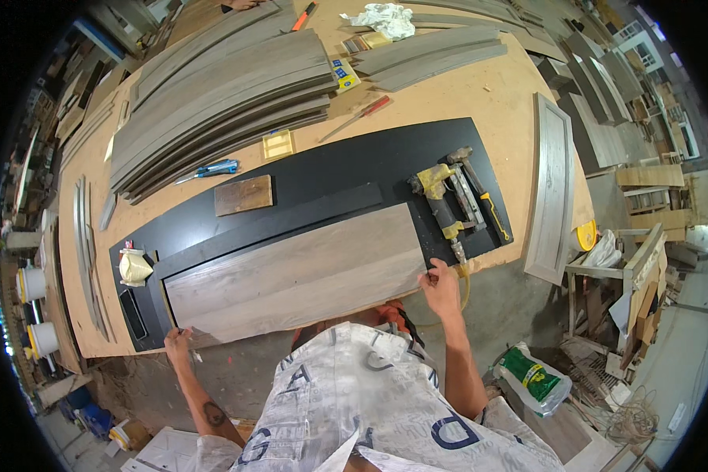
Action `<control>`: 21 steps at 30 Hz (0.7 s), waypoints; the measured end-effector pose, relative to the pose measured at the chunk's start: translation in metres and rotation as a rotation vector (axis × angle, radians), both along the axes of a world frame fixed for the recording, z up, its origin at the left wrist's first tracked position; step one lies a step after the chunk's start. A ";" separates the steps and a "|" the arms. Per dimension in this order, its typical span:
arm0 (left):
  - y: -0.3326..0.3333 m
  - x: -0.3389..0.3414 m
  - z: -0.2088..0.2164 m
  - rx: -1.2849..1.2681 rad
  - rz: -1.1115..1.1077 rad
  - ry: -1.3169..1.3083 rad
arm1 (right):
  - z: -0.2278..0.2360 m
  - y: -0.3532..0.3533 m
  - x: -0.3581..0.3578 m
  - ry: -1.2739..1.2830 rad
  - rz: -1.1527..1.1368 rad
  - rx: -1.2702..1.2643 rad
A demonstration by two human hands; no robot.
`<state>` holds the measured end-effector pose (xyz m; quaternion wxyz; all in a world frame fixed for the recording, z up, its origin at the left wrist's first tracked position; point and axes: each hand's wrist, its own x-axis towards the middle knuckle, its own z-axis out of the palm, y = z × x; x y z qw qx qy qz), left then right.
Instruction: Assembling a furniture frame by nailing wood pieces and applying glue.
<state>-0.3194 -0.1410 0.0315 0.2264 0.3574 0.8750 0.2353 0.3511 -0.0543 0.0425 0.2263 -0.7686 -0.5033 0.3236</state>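
A long grey wood-grain panel (299, 275) lies on a black board (346, 157) at the near edge of the workbench, just in front of me. My left hand (178, 343) pinches its near left corner. At the panel's right end, the fingers of my right hand (439, 285) close on the near corner. Black strips (267, 225) run along the panel's far side and left end. To the right of the panel rest a yellow pneumatic nail gun (442, 197) with a hose and a hammer (486, 200) with a yellow and black handle.
Stacked grey boards (228, 102) fill the far left of the bench. A wood block (244, 195), a blue cutter (217, 169), a masking tape roll (135, 268) and a phone (132, 313) lie around the panel. One framed door panel (549, 189) sits at the right edge.
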 end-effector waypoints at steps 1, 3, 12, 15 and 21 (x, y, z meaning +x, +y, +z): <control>0.003 0.001 -0.002 0.029 -0.004 -0.007 | -0.001 0.001 0.000 -0.001 -0.016 -0.009; -0.004 -0.013 -0.011 0.065 0.001 -0.007 | -0.007 0.003 -0.004 0.004 -0.025 0.046; 0.000 -0.032 -0.036 0.341 0.115 -0.098 | -0.004 0.044 -0.006 -0.017 -0.046 0.016; 0.051 -0.025 -0.017 0.078 0.046 -0.037 | -0.016 0.082 -0.003 0.058 -0.048 0.120; 0.089 -0.043 -0.027 0.130 -0.043 -0.094 | -0.002 0.123 -0.027 -0.002 0.004 0.109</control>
